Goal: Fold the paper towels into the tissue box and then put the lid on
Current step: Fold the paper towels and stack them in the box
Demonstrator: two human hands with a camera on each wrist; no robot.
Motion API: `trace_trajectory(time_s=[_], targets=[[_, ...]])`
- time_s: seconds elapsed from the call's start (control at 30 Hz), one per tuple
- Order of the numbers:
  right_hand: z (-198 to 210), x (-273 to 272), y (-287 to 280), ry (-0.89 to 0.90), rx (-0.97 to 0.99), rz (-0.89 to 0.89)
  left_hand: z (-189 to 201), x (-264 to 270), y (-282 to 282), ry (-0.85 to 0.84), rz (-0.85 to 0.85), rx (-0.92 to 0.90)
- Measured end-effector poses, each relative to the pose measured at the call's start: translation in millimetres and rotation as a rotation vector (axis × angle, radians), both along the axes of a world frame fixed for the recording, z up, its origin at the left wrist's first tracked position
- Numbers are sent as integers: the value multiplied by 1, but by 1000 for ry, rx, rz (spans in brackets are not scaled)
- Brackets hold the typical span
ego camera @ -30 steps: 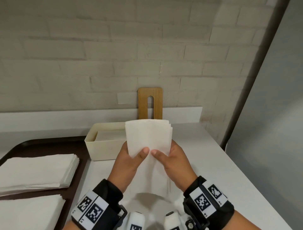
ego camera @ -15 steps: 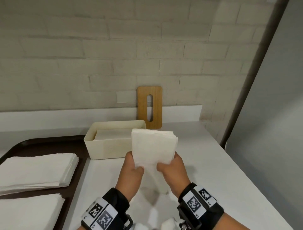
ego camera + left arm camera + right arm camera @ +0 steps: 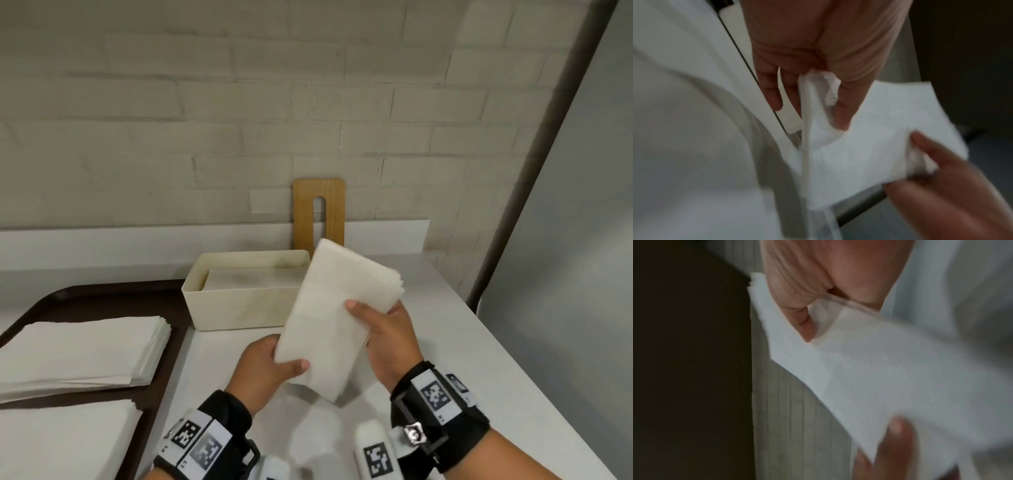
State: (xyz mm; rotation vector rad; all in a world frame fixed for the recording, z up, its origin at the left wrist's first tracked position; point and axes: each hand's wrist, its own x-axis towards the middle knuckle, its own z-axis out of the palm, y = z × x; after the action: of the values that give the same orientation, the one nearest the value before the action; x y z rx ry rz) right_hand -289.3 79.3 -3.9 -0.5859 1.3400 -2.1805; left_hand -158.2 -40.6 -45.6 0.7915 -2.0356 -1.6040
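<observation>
Both hands hold a folded wad of white paper towels (image 3: pixel 337 311) in the air, tilted to the right, just in front of the cream tissue box (image 3: pixel 239 308). My left hand (image 3: pixel 270 368) pinches its lower left corner, thumb on top. My right hand (image 3: pixel 383 329) grips its right edge near the middle. The box is open and a layer of folded towels (image 3: pixel 250 277) lies inside. The wooden lid (image 3: pixel 318 214) with a slot leans upright against the wall behind the box. In the wrist views, the towel wad (image 3: pixel 869 142) (image 3: pixel 890 378) sits between thumb and fingers.
A dark tray (image 3: pixel 171 359) at the left carries two stacks of flat paper towels (image 3: pixel 78 353) (image 3: pixel 58 442). The white counter (image 3: pixel 479 377) runs to the right, ending at an edge beside a grey panel (image 3: pixel 565 240). A brick wall stands behind.
The towel wad has turned from upright to tilted right. My left hand slid down to its lower corner while my right hand moved up along its right edge.
</observation>
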Motion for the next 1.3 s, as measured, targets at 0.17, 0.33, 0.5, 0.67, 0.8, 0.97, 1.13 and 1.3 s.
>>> trace_trajectory(time_s=[0.17,0.33,0.5,0.67,0.8,0.97,1.13,1.3], targets=[[1,-32,22,79,120,-79,11,17,-25,296,201,295],[-22,-28,27,225,437,35,16,18,-31,320,123,200],[-37,-18,21,324,668,80,-2,18,-25,43,56,3],[-8,-27,5,335,603,31,27,17,-47,29,179,-135],[32,-40,-40,403,527,-76,76,8,-85,192,353,-141],[56,-53,-107,554,570,-200,107,-7,-137,-8,547,-507],[37,-56,-151,750,874,-167,84,-22,-167,-323,432,-639],[15,-57,-170,1064,1220,-75,60,-33,-188,-746,242,-693]])
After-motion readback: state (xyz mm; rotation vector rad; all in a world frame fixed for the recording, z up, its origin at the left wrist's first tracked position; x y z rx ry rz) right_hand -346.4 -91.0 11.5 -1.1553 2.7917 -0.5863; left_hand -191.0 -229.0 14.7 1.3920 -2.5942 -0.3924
